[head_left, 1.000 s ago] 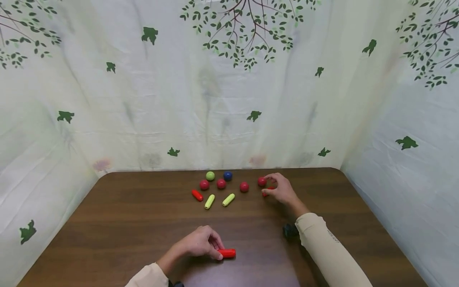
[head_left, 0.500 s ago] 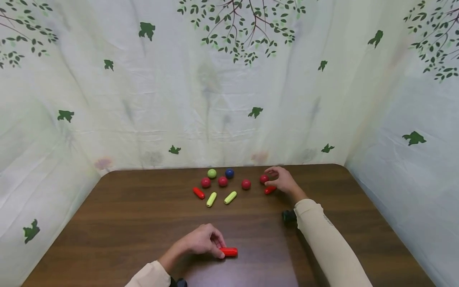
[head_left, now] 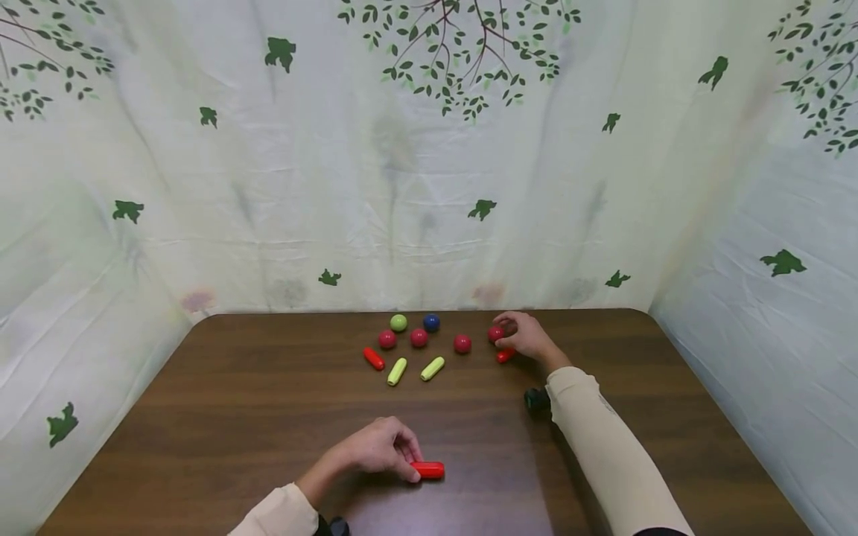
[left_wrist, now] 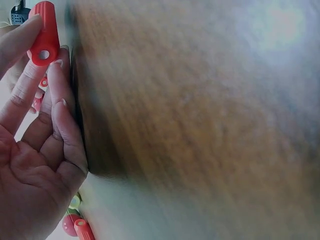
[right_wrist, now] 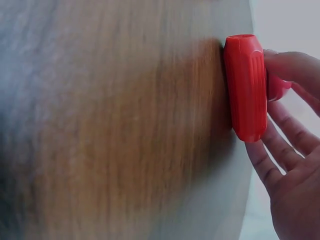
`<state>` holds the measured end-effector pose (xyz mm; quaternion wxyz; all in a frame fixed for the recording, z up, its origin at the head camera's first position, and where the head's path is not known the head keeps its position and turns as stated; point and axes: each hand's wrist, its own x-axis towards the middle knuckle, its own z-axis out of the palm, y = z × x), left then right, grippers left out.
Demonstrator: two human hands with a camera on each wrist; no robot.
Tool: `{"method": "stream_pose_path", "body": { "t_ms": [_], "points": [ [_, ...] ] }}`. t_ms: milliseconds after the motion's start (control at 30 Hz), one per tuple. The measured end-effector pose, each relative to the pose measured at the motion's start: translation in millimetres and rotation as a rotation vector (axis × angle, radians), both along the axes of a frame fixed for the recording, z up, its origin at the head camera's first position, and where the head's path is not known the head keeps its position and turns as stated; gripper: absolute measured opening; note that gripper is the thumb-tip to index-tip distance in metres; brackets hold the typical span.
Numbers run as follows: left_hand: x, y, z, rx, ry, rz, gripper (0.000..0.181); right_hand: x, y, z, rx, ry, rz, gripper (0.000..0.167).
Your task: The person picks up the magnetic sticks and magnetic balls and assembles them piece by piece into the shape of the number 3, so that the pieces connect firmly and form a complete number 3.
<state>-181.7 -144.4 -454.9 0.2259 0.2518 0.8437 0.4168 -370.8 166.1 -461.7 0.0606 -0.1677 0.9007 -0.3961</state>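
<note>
My left hand (head_left: 380, 449) pinches a red ribbed cylinder (head_left: 431, 470) between thumb and fingers near the front of the table. The left wrist view shows a small pale hole in the end of this red ribbed cylinder (left_wrist: 46, 35). At the back right, my right hand (head_left: 528, 336) has thumb and fingers round a red ball (head_left: 495, 333) on the table. A second red ribbed cylinder (head_left: 506, 356) lies just in front of that ball, partly under the hand. In the right wrist view this red ribbed cylinder (right_wrist: 246, 87) hides some fingertips and part of the red ball (right_wrist: 278, 88).
Several more red balls (head_left: 462, 344) sit along the back, with a green ball (head_left: 398, 322) and a blue ball (head_left: 431, 322). A red cylinder (head_left: 373, 359) and two yellow-green cylinders (head_left: 397, 371) lie before them. A patterned cloth (head_left: 335, 171) hangs behind the brown table (head_left: 268, 417).
Over the second, my right hand lifts from the red cylinder towards the red ball behind it, uncovering more of the cylinder. The left hand keeps its pinch. The head view shifts slightly.
</note>
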Motion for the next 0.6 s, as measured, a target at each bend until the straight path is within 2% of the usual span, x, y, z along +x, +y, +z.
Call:
{"method": "stream_pose_path", "body": {
  "t_ms": [133, 300, 600],
  "points": [
    [-0.4, 0.0, 0.0, -0.004, 0.001, 0.004, 0.014, -3.1, -2.1, -0.8, 0.040, 0.001, 0.026, 0.040],
    [-0.7, 0.8, -0.2, -0.018, 0.014, 0.009, 0.014, -3.5, -4.3, -3.1, 0.057, 0.015, 0.013, 0.037],
    [-0.2, 1.2, -1.5, -0.009, 0.009, 0.013, 0.014, 6.4, -7.8, 4.0, -0.006, 0.071, -0.047, 0.035]
  ]
}}
